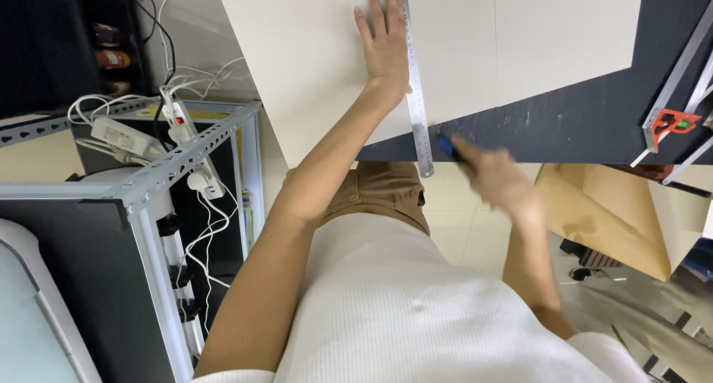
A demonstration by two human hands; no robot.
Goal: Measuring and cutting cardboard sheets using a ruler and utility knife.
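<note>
Starting on the left, one grey metal shelf frame [186, 154] with punched holes is standing beside the person. One white power strip [177, 123] is lying along its rail, and one white adapter block [119, 136] is sitting just beside it in a tangle of white cables.

Moving right, one big sheet of pale, smooth board [312, 56] is lying flat on a dark cutting mat [587, 115], whose surface is scuffed with pale marks. The left hand [386, 45] is pressing flat on the board, fingers spread and straight, gripping nothing, its edge touching one long steel ruler [416, 93]. The ruler, thin and marked with fine ticks, is running from far to near across the board, its near end hanging past the mat's edge.

Just right of the ruler's near end, the right hand [494, 176] is blurring, fingers curled around one small blue-tipped cutter [448, 147]; its tip is sitting on the mat just beside the ruler.

Farther right, one metal square with an orange-red head [668, 123] is resting on the mat, well apart from both hands. Below it, one brown cardboard sheet [601, 212] is leaning near the floor.
</note>
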